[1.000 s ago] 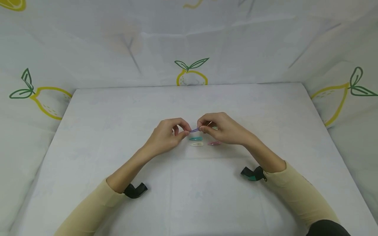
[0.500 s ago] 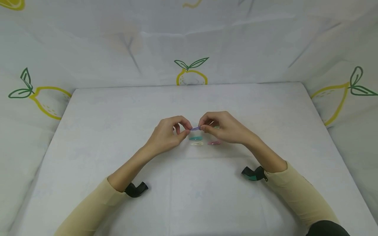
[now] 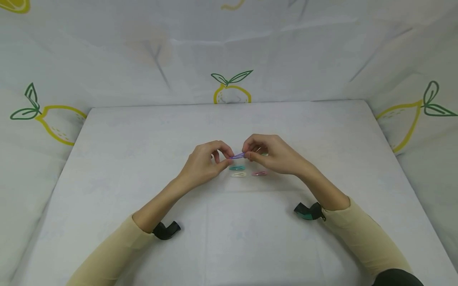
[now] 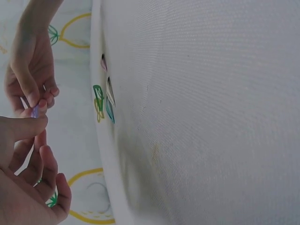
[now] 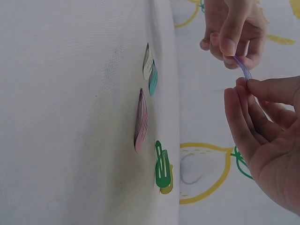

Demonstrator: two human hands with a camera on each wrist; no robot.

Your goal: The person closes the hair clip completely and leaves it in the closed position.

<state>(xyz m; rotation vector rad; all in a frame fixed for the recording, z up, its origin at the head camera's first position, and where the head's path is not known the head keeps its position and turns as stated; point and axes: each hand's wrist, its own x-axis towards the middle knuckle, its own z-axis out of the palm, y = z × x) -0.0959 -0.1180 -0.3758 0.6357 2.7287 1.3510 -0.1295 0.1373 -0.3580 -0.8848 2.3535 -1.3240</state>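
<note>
A purple snap hair clip (image 3: 237,156) is held in the air between both hands, a little above the table. My left hand (image 3: 206,161) pinches its left end between thumb and fingers. At the other end, the thumb and fingers of my right hand (image 3: 272,154) pinch it too. Just below in the head view lie a teal hair clip (image 3: 237,168), a cream one (image 3: 238,174) and a pink one (image 3: 259,173). The right wrist view also shows a green clip (image 5: 162,166) overlapping a yellow clip (image 5: 168,185); in the head view my right hand mostly hides these.
A white cloth covers the table (image 3: 214,230). White sheets with printed lemons (image 3: 232,93) hang behind it and at both sides. Black straps or devices (image 3: 166,230) sit on both wrists.
Both hands have shifted slightly to the right and up with the purple hair clip, and more of it shows between the fingers. The clips on the table have not moved.
</note>
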